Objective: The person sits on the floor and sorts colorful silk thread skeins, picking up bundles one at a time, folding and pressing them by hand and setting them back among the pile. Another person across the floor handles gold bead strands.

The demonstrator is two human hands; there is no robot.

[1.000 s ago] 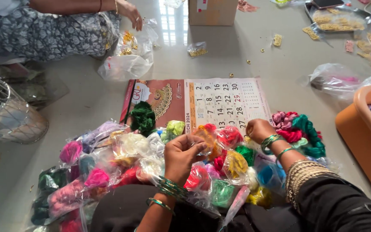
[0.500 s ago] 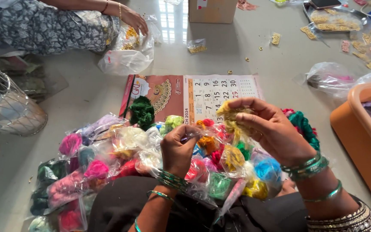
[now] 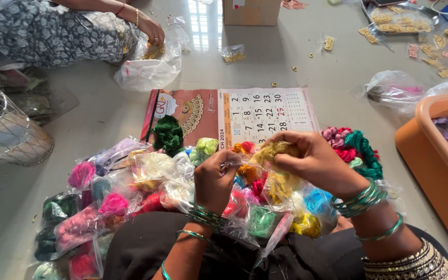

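My left hand (image 3: 214, 179) and my right hand (image 3: 315, 162) meet over a heap of thread bundles in clear plastic bags (image 3: 146, 189) in front of my lap. Together they hold a small clear bag with a mustard-yellow thread bundle (image 3: 269, 152): the left pinches the plastic edge, the right closes on the yellow threads. Both wrists wear green bangles. Bagged bundles of pink, green, blue, yellow and red lie beneath my hands. A loose dark green bundle (image 3: 168, 134) rests at the heap's far edge.
A wall calendar (image 3: 265, 111) lies flat on the grey floor beyond the heap. Unbagged pink and teal bundles (image 3: 356, 148) sit right of it. An orange tub (image 3: 431, 150) stands at right, a wire basket (image 3: 1, 129) at left. Another person's hand (image 3: 151, 31) reaches into a plastic bag far left.
My right hand came in from the pink and teal bundles at right to the middle and now grips the yellow bundle beside my left hand.
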